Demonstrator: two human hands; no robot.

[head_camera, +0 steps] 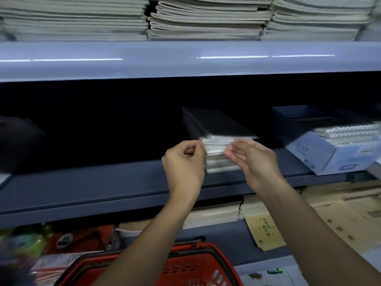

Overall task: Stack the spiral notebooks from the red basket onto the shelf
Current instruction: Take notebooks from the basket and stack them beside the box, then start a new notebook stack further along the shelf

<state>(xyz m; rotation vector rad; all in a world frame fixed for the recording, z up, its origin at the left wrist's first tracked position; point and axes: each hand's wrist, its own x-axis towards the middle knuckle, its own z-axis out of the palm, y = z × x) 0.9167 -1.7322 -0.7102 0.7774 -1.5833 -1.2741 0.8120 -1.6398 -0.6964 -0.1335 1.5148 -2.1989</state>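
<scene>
My left hand (183,162) has its fingers curled against the left end of the stack of spiral notebooks (218,153), pinching at the spiral side as far as I can make out through the blur. My right hand (253,162) is loose and open, fingertips just touching the stack's right front corner. The stack sits on the middle shelf (103,188), close to its front edge, with its dark covers running back into the shadow. The red basket (193,263) hangs below my forearms, and I cannot see what is left in it.

This looks like the squaring-up stage. To do it well, I should press both ends together evenly so the spirals line up, then slide the stack straight back from the shelf's edge without tilting it, since the wire coils may snag one another. I'd keep it well apart from the blue box of notebooks (321,153) at the shelf's right end.
</scene>
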